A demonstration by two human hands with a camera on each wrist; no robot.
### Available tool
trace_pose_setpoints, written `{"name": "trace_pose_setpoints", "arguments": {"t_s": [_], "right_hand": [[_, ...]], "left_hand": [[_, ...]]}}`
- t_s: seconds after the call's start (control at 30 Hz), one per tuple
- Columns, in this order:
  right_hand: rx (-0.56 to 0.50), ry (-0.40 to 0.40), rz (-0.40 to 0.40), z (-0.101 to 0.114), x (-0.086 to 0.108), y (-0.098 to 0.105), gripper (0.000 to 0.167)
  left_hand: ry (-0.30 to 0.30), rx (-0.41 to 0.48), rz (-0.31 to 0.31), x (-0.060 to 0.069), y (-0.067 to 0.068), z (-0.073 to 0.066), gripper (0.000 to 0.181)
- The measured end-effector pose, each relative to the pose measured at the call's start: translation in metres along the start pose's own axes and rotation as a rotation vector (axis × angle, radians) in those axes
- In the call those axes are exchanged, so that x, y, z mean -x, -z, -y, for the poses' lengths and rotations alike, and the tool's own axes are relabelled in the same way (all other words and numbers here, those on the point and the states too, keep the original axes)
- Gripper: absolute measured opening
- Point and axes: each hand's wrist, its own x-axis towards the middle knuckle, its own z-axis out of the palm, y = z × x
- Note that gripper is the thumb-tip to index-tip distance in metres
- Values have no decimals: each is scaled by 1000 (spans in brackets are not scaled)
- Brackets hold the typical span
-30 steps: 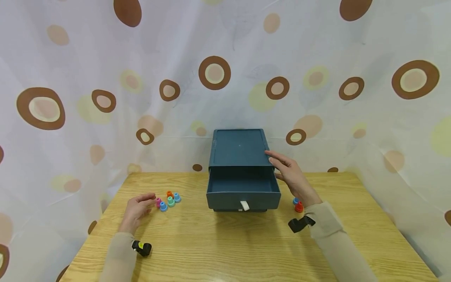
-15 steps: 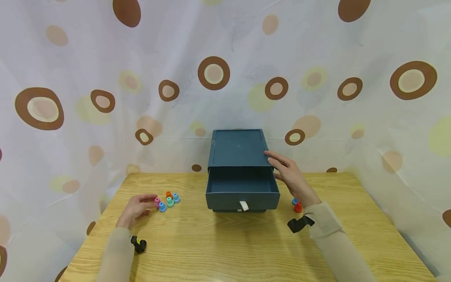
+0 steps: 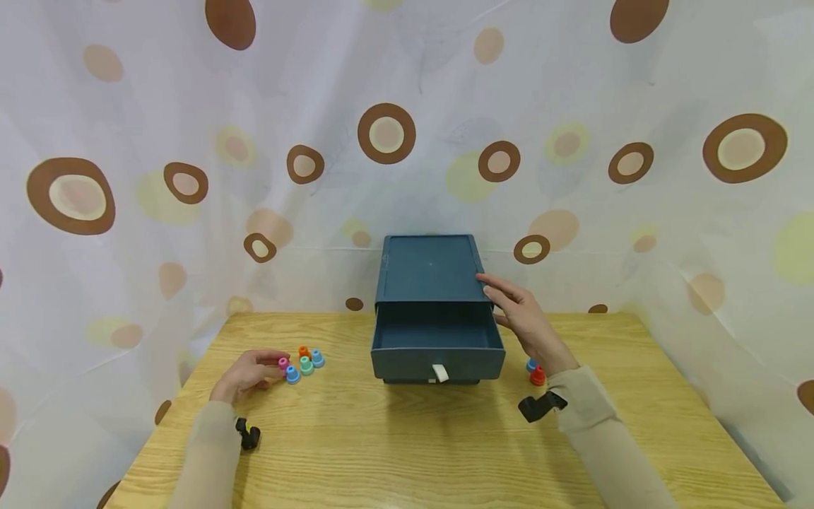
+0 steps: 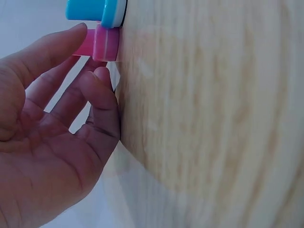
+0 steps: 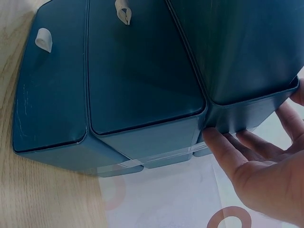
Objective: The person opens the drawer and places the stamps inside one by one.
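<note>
At the left of the table, my left hand (image 3: 249,372) has its thumb and fingers around a small pink stepped cone-shaped piece (image 3: 283,363), which stands on the wood. In the left wrist view the thumb lies against the narrow end of the pink piece (image 4: 105,43), and the index fingertip is hidden behind it. A blue piece (image 3: 292,375) stands right beside it. My right hand (image 3: 523,317) rests with fairly straight fingers on the right side of a dark blue drawer cabinet (image 3: 432,268). Its top drawer (image 3: 437,363) is pulled out and looks bare inside.
Beside the pink piece stand an orange piece (image 3: 304,352), a mint green piece (image 3: 307,365) and a light blue piece (image 3: 317,358). Right of the cabinet are a red piece (image 3: 538,375) and a partly hidden blue one (image 3: 532,364). A patterned cloth (image 3: 420,191) hangs behind the table.
My left hand has moved a little to the right, its fingers coming around the pink piece. My right hand stays on the cabinet, and the drawer has not moved.
</note>
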Motion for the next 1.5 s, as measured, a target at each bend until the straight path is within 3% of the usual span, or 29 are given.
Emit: {"name": "trace_pose_setpoints", "arguments": {"t_s": [0.43, 0.73, 0.97, 1.17, 1.5], "right_hand": [[4, 4, -1, -1, 0, -1, 54], [24, 13, -1, 2, -4, 1, 56], [28, -3, 3, -1, -5, 0, 57], [16, 3, 12, -3, -2, -1, 57], [4, -11, -3, -3, -3, 0, 58]], "left_hand": [[52, -23, -87, -3, -4, 1, 42], [73, 91, -176, -4, -6, -5, 48], [-17, 57, -253, 1, -9, -15, 44], [-80, 61, -326, 2, -16, -31, 45], [-162, 48, -357, 1, -26, -66, 43]]}}
